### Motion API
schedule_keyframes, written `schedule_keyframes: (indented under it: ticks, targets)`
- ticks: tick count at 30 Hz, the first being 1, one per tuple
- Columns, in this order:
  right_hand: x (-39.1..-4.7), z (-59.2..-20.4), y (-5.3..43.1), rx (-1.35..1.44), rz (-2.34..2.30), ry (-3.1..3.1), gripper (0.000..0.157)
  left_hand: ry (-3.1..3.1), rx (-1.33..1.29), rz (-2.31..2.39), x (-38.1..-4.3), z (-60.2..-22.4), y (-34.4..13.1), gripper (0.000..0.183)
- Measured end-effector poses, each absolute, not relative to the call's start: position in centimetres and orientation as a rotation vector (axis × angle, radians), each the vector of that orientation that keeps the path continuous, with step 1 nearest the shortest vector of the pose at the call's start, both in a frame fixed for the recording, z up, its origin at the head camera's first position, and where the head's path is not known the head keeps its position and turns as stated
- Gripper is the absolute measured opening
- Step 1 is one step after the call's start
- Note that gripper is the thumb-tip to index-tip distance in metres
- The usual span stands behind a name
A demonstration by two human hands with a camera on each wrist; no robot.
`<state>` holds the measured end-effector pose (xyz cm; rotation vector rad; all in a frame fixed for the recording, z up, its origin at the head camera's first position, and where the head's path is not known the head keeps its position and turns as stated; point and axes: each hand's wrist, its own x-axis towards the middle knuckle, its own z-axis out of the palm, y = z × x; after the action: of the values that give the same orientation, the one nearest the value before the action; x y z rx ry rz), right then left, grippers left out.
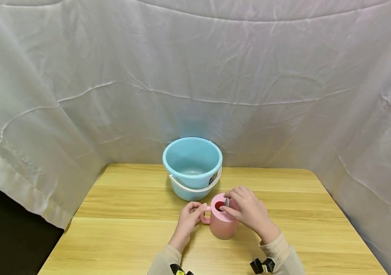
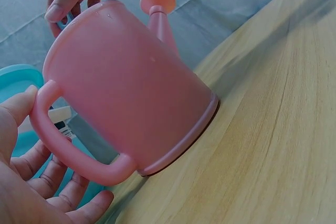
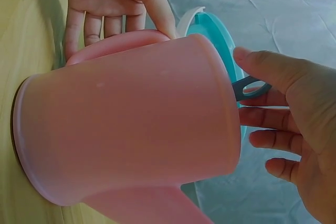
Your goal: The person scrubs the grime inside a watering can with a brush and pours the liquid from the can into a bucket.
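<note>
While left fingers [image 2: 53, 176] pinch a watering-can handle [image 2: 86, 168], downturned right fingers [image 3: 269, 117] hold something grey [image 3: 240, 88].

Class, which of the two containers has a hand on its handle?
The pink watering can: the left hand touches its pink handle; the blue bucket has its white handle untouched.

Watering can [image 1: 223, 227] sat on the counter [image 1: 123, 236], a tool [image 3: 240, 89] at its opening, bucket [image 1: 192, 183] just behind, kinda left, cloth [image 1: 195, 65] behind that.
</note>
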<state>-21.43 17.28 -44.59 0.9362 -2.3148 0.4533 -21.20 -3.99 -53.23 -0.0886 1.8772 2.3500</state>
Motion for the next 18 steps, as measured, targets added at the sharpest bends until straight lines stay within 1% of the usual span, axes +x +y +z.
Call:
schedule_keyframes:
  ticks: [9,18]
  targets:
    - [-21.56,-44.81,17.31,0.952,0.455,-2.295,0.035,1.875,-0.088,2.361,-21.23,-53.23,-3.99,0.033]
    - [-21.52,-44.26,17.17,0.935,0.468,-2.28,0.032,1.892,-0.102,2.35,-21.35,-53.45,-4.04,0.033]
